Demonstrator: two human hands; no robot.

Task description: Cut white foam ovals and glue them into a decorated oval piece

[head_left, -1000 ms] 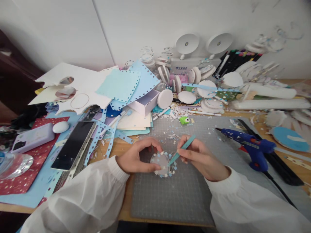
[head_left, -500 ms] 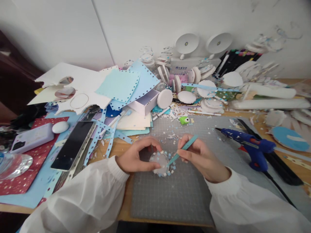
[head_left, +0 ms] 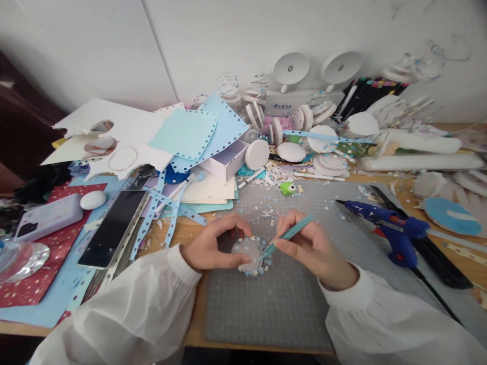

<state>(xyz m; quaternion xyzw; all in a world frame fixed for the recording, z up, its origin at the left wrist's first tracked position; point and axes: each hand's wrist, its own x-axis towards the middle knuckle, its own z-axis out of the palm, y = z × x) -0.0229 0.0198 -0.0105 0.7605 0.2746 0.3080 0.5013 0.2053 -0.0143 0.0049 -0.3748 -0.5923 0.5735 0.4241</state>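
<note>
Between thumb and fingers, my left hand (head_left: 220, 243) grips a small round, pale disc (head_left: 242, 249) whose edge is dotted with tiny white and blue paper pieces. The disc is just above or on the grey cutting mat (head_left: 266, 314); I cannot tell which. Teal tweezers (head_left: 292, 230) are pinched in my right hand (head_left: 304, 248), slanting down to the left. Their tips meet the disc's right side, among the little pieces. Whether the tips hold a piece is too small to tell.
A blue glue gun (head_left: 395, 228) lies on the right of the mat. A green punch (head_left: 287, 188) sits at the mat's back. Left are a phone (head_left: 114, 228), blue punched paper strips (head_left: 175, 218) and coloured sheets (head_left: 182, 132). White discs (head_left: 256, 154) crowd the rear.
My right hand has shifted slightly left and tilted the tweezers flatter, bringing the tips a little further onto the disc. My left hand keeps its grip.
</note>
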